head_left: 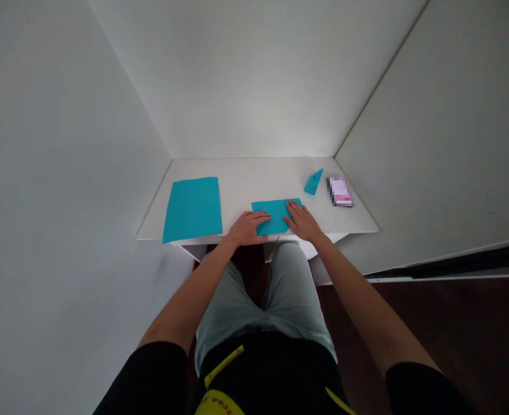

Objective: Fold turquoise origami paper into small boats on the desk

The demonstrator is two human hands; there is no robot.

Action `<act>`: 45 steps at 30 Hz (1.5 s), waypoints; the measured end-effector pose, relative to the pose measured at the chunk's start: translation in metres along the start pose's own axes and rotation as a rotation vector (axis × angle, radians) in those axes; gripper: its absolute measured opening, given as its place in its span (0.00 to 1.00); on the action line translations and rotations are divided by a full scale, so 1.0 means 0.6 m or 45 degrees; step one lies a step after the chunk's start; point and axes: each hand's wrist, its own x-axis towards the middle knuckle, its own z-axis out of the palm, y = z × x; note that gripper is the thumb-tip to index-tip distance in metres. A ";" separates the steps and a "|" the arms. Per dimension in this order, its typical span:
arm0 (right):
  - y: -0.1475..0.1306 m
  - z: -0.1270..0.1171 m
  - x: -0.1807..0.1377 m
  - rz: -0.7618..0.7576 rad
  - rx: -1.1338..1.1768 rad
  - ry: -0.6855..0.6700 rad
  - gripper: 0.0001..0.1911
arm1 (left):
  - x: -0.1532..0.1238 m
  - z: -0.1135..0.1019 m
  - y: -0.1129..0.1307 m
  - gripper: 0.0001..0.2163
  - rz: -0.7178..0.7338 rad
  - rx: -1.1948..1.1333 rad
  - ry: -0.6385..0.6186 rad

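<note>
A folded sheet of blue paper (276, 214) lies flat near the front edge of the white table. On its left end rests my left hand (249, 227), fingers stretched across the paper and the thumb near the table edge. My right hand (302, 221) presses on the right end with its fingers spread. Parts of both paper ends are hidden under the hands. Behind my right hand stands a small folded blue paper piece (313, 182) with a pointed tip.
Larger blue paper (193, 208) lies at the left of the white table (258, 178), its near edge reaching the table's front. A phone (339, 191), blurred, lies at the right. Walls enclose the table at the back and both sides.
</note>
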 end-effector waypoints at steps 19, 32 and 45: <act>-0.015 -0.020 -0.017 -0.060 0.086 0.156 0.30 | 0.048 0.032 0.055 0.20 -0.483 0.293 0.324; 0.004 -0.023 -0.017 -0.187 0.473 0.278 0.26 | 0.054 0.053 0.073 0.18 -0.404 0.349 0.161; 0.002 -0.019 -0.018 -0.165 0.344 0.223 0.26 | 0.033 0.002 0.032 0.16 -0.083 0.159 -0.031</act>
